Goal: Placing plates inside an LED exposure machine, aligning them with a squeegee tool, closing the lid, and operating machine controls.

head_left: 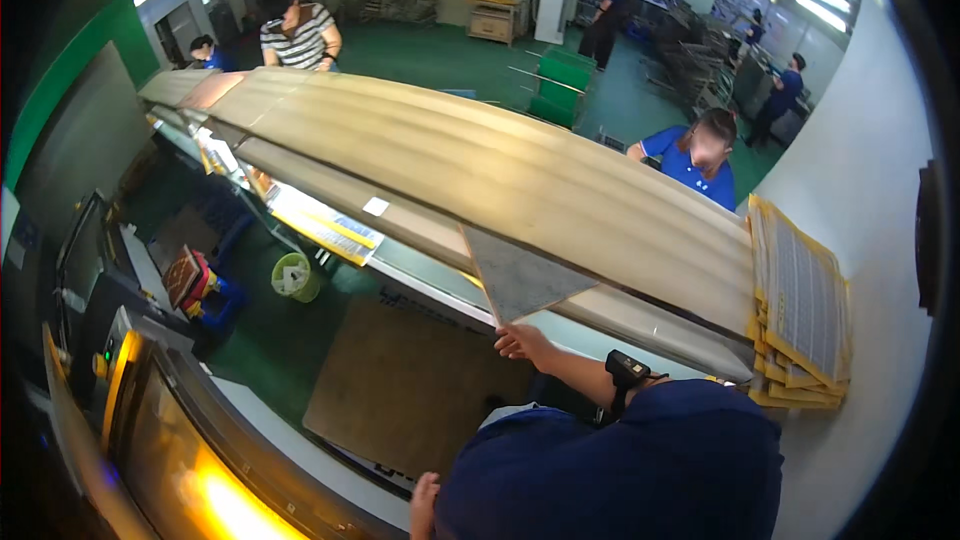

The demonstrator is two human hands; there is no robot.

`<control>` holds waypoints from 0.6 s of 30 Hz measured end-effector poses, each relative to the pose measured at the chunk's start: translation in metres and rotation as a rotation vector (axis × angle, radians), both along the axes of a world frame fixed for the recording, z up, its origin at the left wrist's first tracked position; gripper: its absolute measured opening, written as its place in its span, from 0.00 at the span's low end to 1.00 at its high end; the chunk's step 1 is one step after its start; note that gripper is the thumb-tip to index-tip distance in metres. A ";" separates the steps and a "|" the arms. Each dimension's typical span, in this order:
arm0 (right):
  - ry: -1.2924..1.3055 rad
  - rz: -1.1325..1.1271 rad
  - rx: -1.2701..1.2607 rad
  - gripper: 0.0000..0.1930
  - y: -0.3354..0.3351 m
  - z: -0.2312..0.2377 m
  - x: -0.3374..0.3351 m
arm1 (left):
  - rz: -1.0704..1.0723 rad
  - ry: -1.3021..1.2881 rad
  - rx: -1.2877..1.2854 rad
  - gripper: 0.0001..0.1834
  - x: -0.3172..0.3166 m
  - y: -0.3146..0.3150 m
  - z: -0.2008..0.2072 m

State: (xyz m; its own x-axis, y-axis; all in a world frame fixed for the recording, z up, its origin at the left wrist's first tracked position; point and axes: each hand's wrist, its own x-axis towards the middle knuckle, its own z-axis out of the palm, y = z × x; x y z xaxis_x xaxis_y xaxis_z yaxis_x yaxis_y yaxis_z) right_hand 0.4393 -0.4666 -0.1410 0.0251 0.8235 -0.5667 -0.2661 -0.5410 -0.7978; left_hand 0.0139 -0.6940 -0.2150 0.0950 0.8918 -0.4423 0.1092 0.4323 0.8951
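My right hand (522,342) reaches out over the near side of a long tan worktop (430,155). Its fingers are closed on the lower corner of a thin dark grey panel (525,275). The panel shows as a triangle with a light brown edge, its wide end meeting the dark gap along the worktop. Whether part of it goes on beneath the worktop is hidden. At the bottom of the view hangs my left hand (424,502), beside my body, fingers stretched out and nothing seen in them. A black device (628,368) is strapped to my right forearm.
Yellow-edged panels (800,295) are stacked at the worktop's right end. A machine with a glowing yellow window (215,480) stands at lower left. A green bin (296,278) and brown mat (400,380) lie below. People in blue (695,160) and striped (300,37) shirts are across the worktop.
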 end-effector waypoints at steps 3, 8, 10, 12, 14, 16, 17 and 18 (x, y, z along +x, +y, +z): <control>-0.069 0.343 0.035 0.23 -0.010 -0.009 -0.002 | -0.183 0.145 0.235 0.14 0.048 0.013 0.024; -0.480 0.840 0.432 0.19 -0.010 -0.003 -0.032 | 0.138 0.166 -0.203 0.17 0.045 0.052 0.023; -0.427 0.900 0.480 0.17 -0.001 0.024 -0.049 | 0.043 0.362 -0.090 0.22 0.035 0.069 0.033; -0.423 0.891 0.564 0.16 0.009 0.043 -0.057 | 0.010 0.342 -0.048 0.23 0.036 0.092 0.043; -0.436 0.874 0.729 0.15 0.021 0.062 -0.062 | -0.025 0.324 -0.012 0.23 0.035 0.113 0.043; -0.449 0.792 0.798 0.14 0.027 0.064 -0.061 | -0.154 0.436 0.257 0.24 0.043 0.141 0.043; -0.465 0.737 0.857 0.14 0.029 0.063 -0.060 | -0.180 0.443 0.267 0.24 0.048 0.154 0.051; -0.472 0.706 0.855 0.14 0.029 0.067 -0.054 | -0.296 0.441 0.247 0.24 0.071 0.176 0.085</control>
State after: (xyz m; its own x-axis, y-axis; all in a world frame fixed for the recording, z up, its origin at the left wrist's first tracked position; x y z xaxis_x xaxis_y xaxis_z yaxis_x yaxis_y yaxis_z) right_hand 0.3856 -0.4371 -0.0744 -0.5247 0.8438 0.1128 0.2903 0.3019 -0.9081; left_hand 0.0852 -0.5180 -0.1302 0.2099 0.9370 -0.2791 0.5787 0.1110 0.8080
